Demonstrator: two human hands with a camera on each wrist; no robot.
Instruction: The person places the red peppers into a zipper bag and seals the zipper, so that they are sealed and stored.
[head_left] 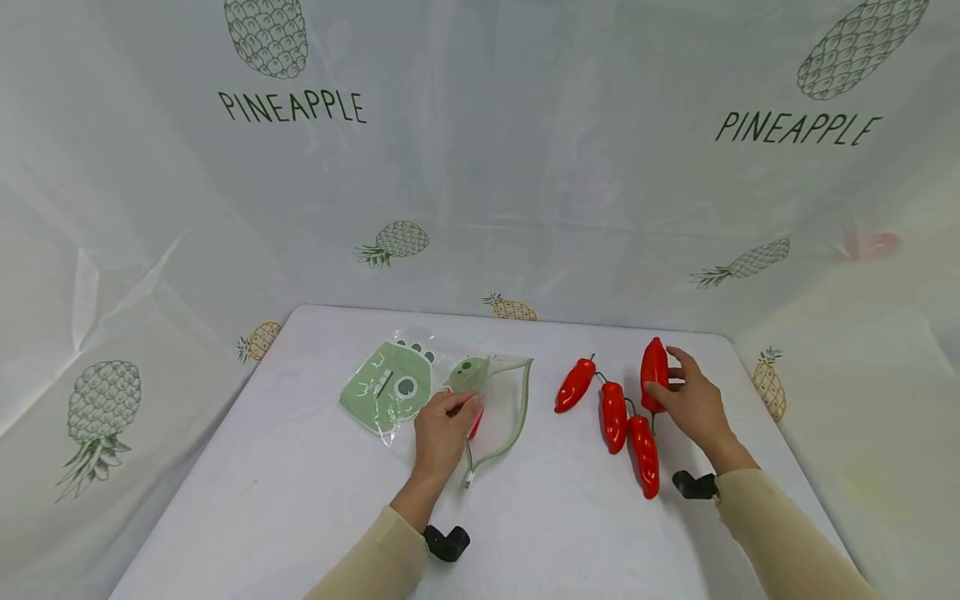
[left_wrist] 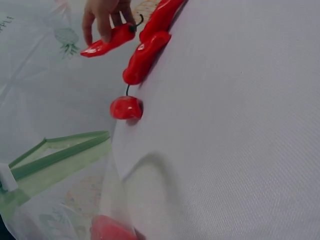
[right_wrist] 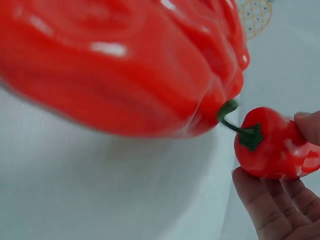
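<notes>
A white counter, hemmed in by a pale pineapple-print curtain. On the near-left sits a clear zip pouch with a green-trimmed mouth, beside a flat green packet. Right of centre, three red peppers lie close together: one tilted, one below it, one nearest the camera.

Right hand: its grip is curled round a fourth red pepper, thumb and fingertips pinching it upright, just above the others. The right wrist view shows the green stem end between fingertips.

Left hand: grip folded down on the pouch's edge, pinching it against the counter, with another red piece half hidden under the fingers.

The risks, as I judge them: the glossy pepper could slip from that light fingertip pinch and knock its neighbours rolling. The pouch mouth looks limp; if the left hand's pinch lets it sag, a pepper could catch on the zip trim.
</notes>
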